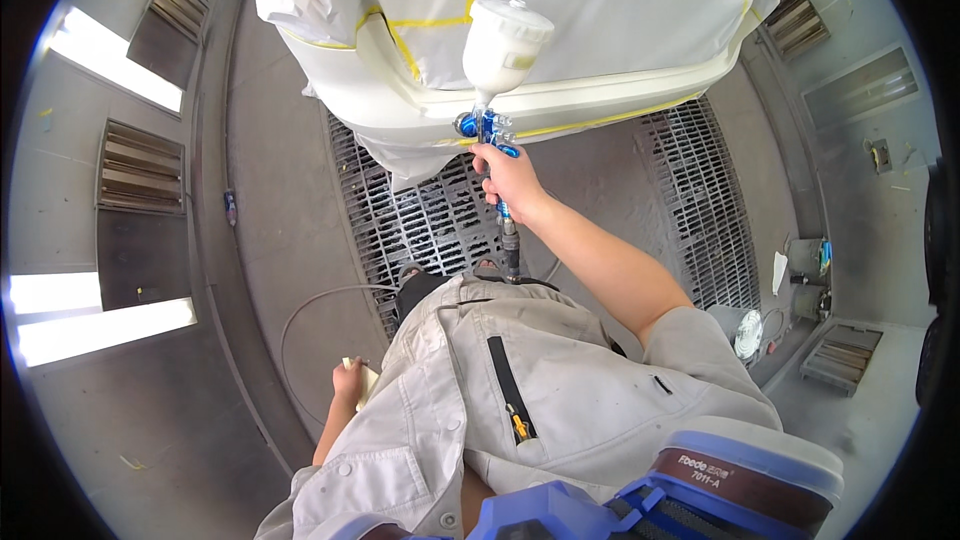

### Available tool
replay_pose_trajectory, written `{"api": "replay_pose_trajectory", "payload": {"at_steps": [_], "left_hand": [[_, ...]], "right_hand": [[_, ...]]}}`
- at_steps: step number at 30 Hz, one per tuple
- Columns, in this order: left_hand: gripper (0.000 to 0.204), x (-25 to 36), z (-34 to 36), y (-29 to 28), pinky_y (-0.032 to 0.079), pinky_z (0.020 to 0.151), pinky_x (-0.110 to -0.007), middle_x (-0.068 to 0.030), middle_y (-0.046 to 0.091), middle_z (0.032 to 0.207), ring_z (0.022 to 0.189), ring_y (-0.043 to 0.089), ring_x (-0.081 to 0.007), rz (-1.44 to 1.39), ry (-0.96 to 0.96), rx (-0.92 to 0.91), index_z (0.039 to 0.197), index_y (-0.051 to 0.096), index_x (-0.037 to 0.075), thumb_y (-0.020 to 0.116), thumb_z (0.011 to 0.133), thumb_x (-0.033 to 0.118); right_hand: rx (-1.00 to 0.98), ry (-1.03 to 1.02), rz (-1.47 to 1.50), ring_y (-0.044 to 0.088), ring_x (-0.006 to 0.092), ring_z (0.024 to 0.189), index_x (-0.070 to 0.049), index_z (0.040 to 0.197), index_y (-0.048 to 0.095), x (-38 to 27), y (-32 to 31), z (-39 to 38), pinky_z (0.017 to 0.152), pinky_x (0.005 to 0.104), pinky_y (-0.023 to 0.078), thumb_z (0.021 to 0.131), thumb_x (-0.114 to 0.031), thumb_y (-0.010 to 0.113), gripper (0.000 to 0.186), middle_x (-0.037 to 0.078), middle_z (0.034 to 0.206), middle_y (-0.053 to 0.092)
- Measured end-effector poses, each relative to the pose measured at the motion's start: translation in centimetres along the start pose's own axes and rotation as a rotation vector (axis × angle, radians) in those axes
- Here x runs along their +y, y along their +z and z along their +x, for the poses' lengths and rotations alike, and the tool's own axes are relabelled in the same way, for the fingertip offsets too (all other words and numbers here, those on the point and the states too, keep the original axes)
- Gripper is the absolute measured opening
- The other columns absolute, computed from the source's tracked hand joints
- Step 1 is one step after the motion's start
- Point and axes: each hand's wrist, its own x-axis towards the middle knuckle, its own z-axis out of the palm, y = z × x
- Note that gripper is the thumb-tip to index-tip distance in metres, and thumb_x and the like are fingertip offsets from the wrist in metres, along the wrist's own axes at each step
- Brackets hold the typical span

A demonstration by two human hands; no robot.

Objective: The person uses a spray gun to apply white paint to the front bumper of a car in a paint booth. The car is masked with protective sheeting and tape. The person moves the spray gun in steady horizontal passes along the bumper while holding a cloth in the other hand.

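Note:
In the centre, my right hand (508, 180) grips a blue and silver spray gun (482, 126) topped with a translucent white paint cup (505, 45). The gun is held upright in front of a white panel (600, 100), which looks like a vehicle bumper, with white masking sheets (580, 10) and yellow tape over and around it. An air hose fitting (510, 250) hangs from the gun's handle. Low at the left, beside my body, my left hand (347, 377) is closed on a pale yellow, flat cloth or pad (366, 388).
Metal floor grates (690, 220) flank a grey floor strip (590, 230). A hose (300, 312) loops at left. Walls carry lights (115, 60) and vents (140, 165). Containers (806, 258) stand along the right wall. A blue respirator (545, 515) hangs below the camera.

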Motion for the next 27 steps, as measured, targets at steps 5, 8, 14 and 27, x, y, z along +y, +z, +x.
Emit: {"api": "replay_pose_trajectory", "payload": {"at_steps": [5,8,14,27], "left_hand": [[0.040,0.0,1.2,-1.7,0.053,0.069,-0.041,-0.0175,0.072,0.082,0.073,0.069,-0.0286,-0.033,0.038,-0.009,0.091,0.071,-0.003,0.071,0.089,0.037],[0.040,0.6,2.9,-3.0,0.053,0.070,-0.042,-0.0180,0.072,0.082,0.074,0.069,-0.0298,0.020,0.076,-0.001,0.091,0.071,-0.003,0.070,0.090,0.037],[0.045,1.0,6.8,-6.1,0.053,0.072,-0.043,-0.0195,0.071,0.082,0.076,0.069,-0.0308,0.057,0.097,-0.029,0.090,0.070,-0.003,0.069,0.090,0.042],[0.036,1.2,14.8,-7.2,0.052,0.073,-0.043,-0.0171,0.071,0.082,0.075,0.068,-0.0272,-0.182,0.078,-0.052,0.089,0.068,-0.004,0.068,0.089,0.032]], "right_hand": [[0.010,0.006,0.017,0.040,0.0062,0.048,-0.009,0.084,0.056,0.3,1.2,-0.1,0.041,0.0256,0.034,0.092,-0.026,0.065,0.021,0.000,0.076,0.053],[0.030,0.003,0.032,0.040,0.0062,0.048,-0.009,0.086,0.057,0.7,2.3,0.1,0.041,0.0254,0.033,0.092,-0.026,0.065,0.020,0.000,0.077,0.053],[0.084,-0.006,0.093,0.039,0.0063,0.048,-0.007,0.098,0.062,1.0,4.8,0.2,0.042,0.0250,0.033,0.093,-0.025,0.064,0.019,0.000,0.080,0.054],[0.213,-0.025,0.114,0.040,0.0075,0.048,-0.007,0.110,0.063,1.4,8.7,0.3,0.043,0.0261,0.033,0.094,-0.024,0.064,0.024,0.000,0.081,0.056]]}}
